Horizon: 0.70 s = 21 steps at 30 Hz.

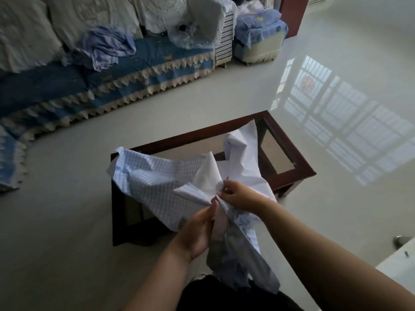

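Note:
A light blue checked shirt [152,182] with white parts is bunched up over a low glass-topped table [289,158] with a dark red wooden frame. My left hand [197,232] grips the fabric from below and left, thumb up against the cloth. Just above and to the right, my right hand [238,195] pinches a white fold of the same shirt. The two hands almost touch. One part of the shirt spreads left over the table; another hangs down toward my lap.
A sofa with a blue fringed cover [107,86] and pale cushions runs along the left and back, with crumpled blue clothes [105,48] on it. A covered stool [258,41] stands at the back. Glossy pale floor [336,75] surrounds the table.

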### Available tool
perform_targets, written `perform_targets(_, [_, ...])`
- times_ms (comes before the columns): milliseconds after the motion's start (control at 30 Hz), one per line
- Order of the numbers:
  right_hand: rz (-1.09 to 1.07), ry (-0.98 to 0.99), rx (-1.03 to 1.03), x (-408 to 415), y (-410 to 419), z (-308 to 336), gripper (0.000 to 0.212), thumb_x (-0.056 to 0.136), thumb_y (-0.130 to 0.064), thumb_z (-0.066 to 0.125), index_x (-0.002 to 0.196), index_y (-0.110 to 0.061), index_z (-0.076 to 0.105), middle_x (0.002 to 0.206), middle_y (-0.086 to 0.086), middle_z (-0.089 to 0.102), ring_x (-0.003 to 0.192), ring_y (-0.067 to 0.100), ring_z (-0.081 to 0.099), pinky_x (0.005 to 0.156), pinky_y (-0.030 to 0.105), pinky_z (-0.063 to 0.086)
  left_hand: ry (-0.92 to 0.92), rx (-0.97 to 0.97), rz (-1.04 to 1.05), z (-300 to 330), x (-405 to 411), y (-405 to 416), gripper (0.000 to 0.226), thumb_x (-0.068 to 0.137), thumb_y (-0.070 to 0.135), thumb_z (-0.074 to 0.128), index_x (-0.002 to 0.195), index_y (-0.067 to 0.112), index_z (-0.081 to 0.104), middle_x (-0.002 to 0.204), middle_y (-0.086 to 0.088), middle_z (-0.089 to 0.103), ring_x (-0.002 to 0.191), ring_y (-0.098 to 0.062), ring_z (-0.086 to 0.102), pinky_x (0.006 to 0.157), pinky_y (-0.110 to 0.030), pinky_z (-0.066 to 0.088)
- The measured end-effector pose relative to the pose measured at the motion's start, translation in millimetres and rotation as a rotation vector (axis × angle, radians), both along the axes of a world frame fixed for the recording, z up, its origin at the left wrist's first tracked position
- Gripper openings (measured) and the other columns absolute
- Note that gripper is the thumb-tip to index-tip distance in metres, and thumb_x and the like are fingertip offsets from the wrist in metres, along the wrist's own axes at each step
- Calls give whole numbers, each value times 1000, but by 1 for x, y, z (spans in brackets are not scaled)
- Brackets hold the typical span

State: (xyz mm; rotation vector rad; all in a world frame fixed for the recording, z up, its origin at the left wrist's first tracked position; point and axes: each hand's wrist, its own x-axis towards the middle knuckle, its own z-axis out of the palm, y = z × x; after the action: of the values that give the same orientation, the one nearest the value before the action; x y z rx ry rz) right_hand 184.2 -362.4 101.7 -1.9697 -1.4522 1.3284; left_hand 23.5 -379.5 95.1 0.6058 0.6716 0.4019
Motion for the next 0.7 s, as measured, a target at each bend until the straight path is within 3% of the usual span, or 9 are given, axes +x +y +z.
perform_targets(67, [-1, 2, 41, -19, 0, -2, 26, 92, -32, 56, 107, -10, 59, 100, 6, 69, 93, 21, 64, 88, 35, 50, -23, -142, 170, -5, -6, 0, 68, 89, 57, 42, 136, 8, 48, 135, -23, 53, 126, -34, 50, 110, -49, 34])
perform_targets(167, [-4, 15, 70, -48, 3, -3, 24, 94, -29, 54, 103, -7, 57, 100, 11, 70, 95, 24, 65, 89, 38, 50, 57, -303, 381, -10, -22, 10, 81, 78, 69, 46, 130, 7, 55, 130, -24, 56, 122, -38, 52, 109, -51, 35])
perform_targets(267, [1, 78, 136, -75, 6, -3, 16, 94, -25, 54, 91, -9, 52, 100, 16, 70, 96, 26, 65, 89, 40, 49, 126, -401, 388, -17, -52, 24, 88, 76, 79, 40, 124, 9, 62, 127, -24, 59, 120, -39, 54, 108, -50, 36])
perform_targets(367, [-7, 56, 198, -104, 3, -3, 16, 92, -21, 56, 97, -6, 57, 103, 17, 65, 88, 23, 63, 78, 23, 47, 93, -454, 293, -16, -80, 35, 88, 76, 81, 35, 122, 11, 64, 124, -23, 61, 113, -37, 60, 95, -45, 49])
perform_targets(467, [0, 58, 244, -124, 2, -3, 26, 90, -16, 60, 113, -4, 58, 123, 11, 51, 97, 22, 61, 81, 15, 44, 166, -409, 187, -10, -98, 51, 64, 85, 58, 51, 117, 5, 66, 112, -23, 67, 100, -33, 67, 84, -41, 55])
perform_targets(567, [-30, 58, 202, -130, 1, 3, 21, 92, -22, 57, 105, -5, 58, 113, 11, 57, 97, 22, 61, 79, 22, 49, 408, -210, 167, -10, -102, 63, 42, 86, 31, 64, 116, 2, 65, 103, -21, 69, 90, -30, 68, 76, -38, 56])
perform_targets(634, [-59, 80, 192, -131, -1, 9, 18, 91, -20, 58, 103, -6, 59, 105, 12, 64, 98, 26, 62, 80, 25, 50, 610, 31, 307, -14, -110, 72, 40, 81, 11, 68, 118, -1, 60, 95, -19, 70, 78, -28, 70, 67, -35, 57])
perform_targets(701, [-75, 43, 209, -129, -2, 17, 15, 90, -18, 60, 103, -11, 62, 103, 5, 66, 97, 22, 63, 87, 32, 50, 702, 250, 337, -9, -120, 84, 54, 75, 9, 69, 125, 10, 50, 104, -11, 65, 87, -27, 66, 76, -40, 56])
